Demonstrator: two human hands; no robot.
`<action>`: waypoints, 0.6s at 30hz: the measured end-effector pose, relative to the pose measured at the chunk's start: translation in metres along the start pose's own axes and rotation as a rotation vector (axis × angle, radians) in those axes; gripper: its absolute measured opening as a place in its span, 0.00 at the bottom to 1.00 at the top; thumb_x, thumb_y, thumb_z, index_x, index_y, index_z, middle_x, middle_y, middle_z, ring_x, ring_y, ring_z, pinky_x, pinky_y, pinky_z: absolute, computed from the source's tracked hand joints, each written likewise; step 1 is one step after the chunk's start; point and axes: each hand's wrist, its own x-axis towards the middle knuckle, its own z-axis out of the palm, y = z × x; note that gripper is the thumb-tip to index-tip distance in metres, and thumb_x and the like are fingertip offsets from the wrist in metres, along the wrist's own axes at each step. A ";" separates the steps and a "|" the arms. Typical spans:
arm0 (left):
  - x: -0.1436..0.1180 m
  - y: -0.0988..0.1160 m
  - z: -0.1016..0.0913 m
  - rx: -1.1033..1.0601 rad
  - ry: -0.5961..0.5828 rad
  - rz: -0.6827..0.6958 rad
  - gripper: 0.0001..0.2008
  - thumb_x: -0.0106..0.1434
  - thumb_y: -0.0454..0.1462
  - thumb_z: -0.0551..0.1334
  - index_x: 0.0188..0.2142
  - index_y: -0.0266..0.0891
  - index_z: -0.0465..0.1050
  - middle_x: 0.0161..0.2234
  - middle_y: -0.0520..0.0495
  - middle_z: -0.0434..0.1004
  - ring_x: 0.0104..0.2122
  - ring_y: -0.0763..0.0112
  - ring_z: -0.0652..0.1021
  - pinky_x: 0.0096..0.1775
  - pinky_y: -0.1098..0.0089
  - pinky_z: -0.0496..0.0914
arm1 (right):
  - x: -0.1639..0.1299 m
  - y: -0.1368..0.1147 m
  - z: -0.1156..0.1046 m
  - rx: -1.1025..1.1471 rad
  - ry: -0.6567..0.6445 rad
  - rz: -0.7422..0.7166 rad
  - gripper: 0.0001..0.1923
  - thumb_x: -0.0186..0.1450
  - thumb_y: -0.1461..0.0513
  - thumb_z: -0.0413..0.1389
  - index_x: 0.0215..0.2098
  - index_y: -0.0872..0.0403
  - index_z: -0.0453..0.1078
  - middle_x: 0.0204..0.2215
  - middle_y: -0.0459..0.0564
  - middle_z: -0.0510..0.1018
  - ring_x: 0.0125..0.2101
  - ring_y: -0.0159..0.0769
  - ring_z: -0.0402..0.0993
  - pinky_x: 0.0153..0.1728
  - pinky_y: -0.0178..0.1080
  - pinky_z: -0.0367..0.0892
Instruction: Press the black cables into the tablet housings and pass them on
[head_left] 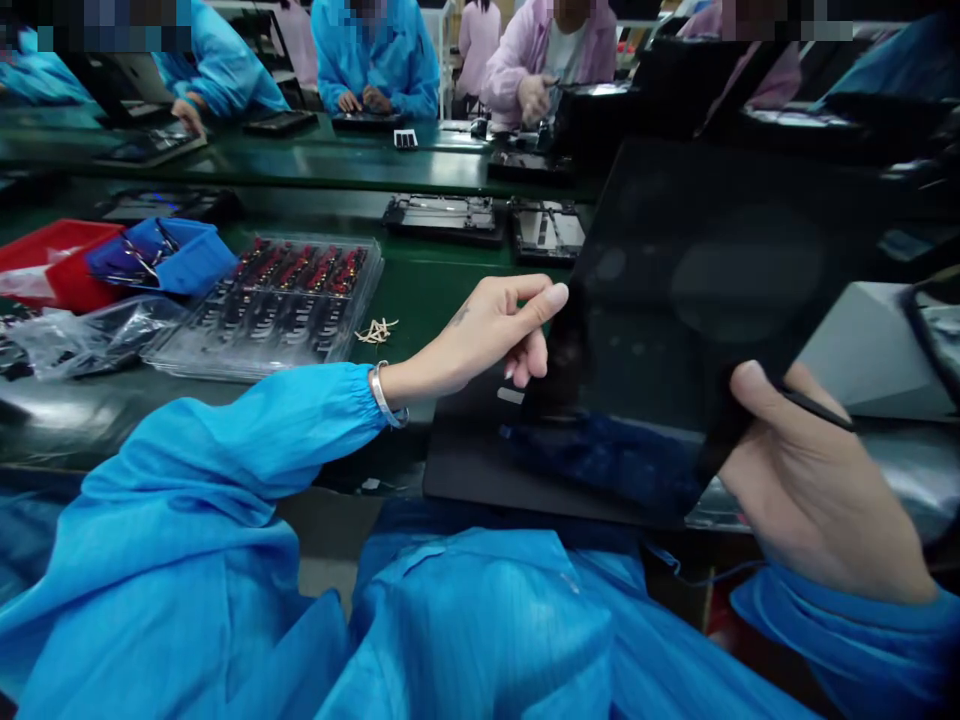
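Observation:
A glossy black tablet screen panel [675,330] is held up tilted before me, with blurred reflections on its face. My right hand [817,470] grips its lower right edge, thumb on the front. A thin dark strip [817,408] shows by that hand's fingers; its kind is unclear. At the panel's left edge is my left hand [502,325], thumb and index finger pinched together and the other fingers curled. Whatever the pinch holds is hidden. Under the panel lies a flat dark plate or mat [472,460] with a small pale label [511,396].
Left on the green bench stand a red bin [60,245], a blue bin [202,260] and a clear parts tray [345,330]. Beige strips [376,331] lie beside it. Opened tablet housings [442,212] sit farther back. Co-workers [375,60] work across the bench. A grey box [862,350] stands right.

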 end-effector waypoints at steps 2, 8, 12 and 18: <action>0.003 -0.005 0.000 -0.060 0.008 -0.091 0.25 0.72 0.55 0.60 0.29 0.40 0.57 0.17 0.55 0.74 0.13 0.82 0.71 0.17 0.82 0.61 | 0.005 0.006 -0.003 -0.045 -0.074 0.053 0.07 0.63 0.58 0.67 0.40 0.42 0.82 0.55 0.46 0.81 0.59 0.48 0.76 0.59 0.51 0.75; 0.010 -0.014 0.000 -0.120 0.049 -0.245 0.23 0.73 0.50 0.60 0.28 0.39 0.57 0.16 0.54 0.73 0.13 0.84 0.70 0.17 0.83 0.61 | 0.014 0.020 -0.012 -0.187 -0.232 0.056 0.14 0.70 0.52 0.59 0.53 0.39 0.79 0.54 0.48 0.82 0.54 0.49 0.80 0.54 0.52 0.79; 0.012 -0.014 0.000 -0.123 0.054 -0.268 0.21 0.75 0.44 0.58 0.28 0.39 0.57 0.16 0.54 0.72 0.13 0.84 0.69 0.17 0.83 0.60 | 0.019 0.022 -0.013 -0.157 -0.195 0.091 0.16 0.69 0.53 0.61 0.54 0.39 0.79 0.57 0.48 0.80 0.55 0.50 0.80 0.55 0.52 0.79; 0.012 -0.013 0.001 -0.110 0.058 -0.272 0.19 0.78 0.37 0.54 0.28 0.39 0.57 0.16 0.54 0.72 0.13 0.83 0.69 0.17 0.83 0.60 | 0.015 0.019 -0.004 0.045 -0.057 0.249 0.14 0.67 0.58 0.64 0.50 0.43 0.80 0.61 0.46 0.77 0.61 0.46 0.74 0.61 0.50 0.74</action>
